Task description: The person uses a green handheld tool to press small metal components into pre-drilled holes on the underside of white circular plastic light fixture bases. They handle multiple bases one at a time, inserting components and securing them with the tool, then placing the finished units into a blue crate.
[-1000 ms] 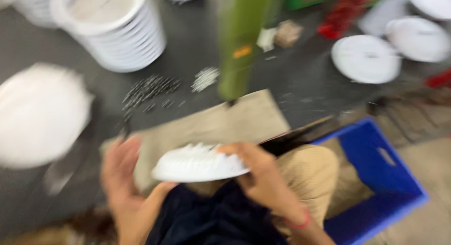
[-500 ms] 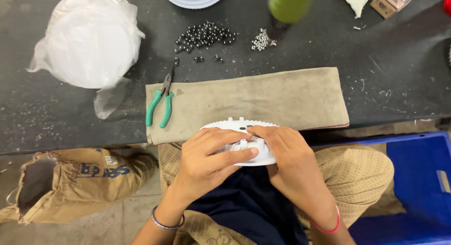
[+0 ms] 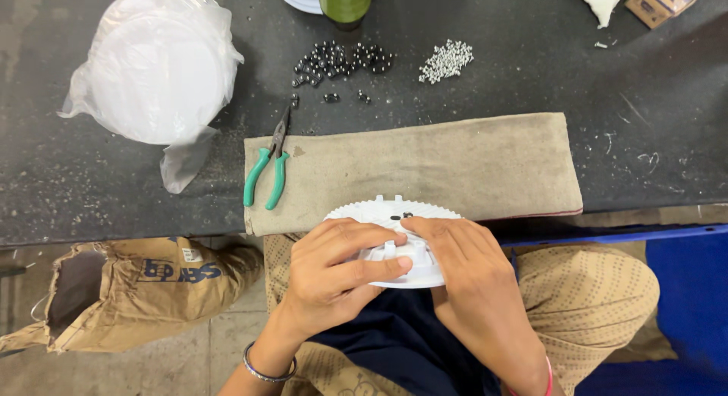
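Both hands hold a round white plastic part (image 3: 394,214) with a toothed rim, over my lap at the near edge of a folded beige cloth (image 3: 455,165). My left hand (image 3: 334,278) wraps over its left side, fingers laid across the top. My right hand (image 3: 470,282) grips its right side, fingertips pressing near the centre. Small dark pieces sit on the part's top. Much of the part is hidden under my fingers.
Green-handled pliers (image 3: 267,168) lie at the cloth's left end. Black beads (image 3: 341,61) and silver bits (image 3: 447,60) are scattered on the dark table (image 3: 644,100). A bagged stack of white discs (image 3: 155,70) sits far left, a green bottle (image 3: 345,1) at the back, a blue crate (image 3: 690,297) on my right, and a brown sack (image 3: 136,290) on my left.
The view swung from a blurred sideways look to steady over the bench. Both hands have kept the white part, with the fingers shifting a little on top.
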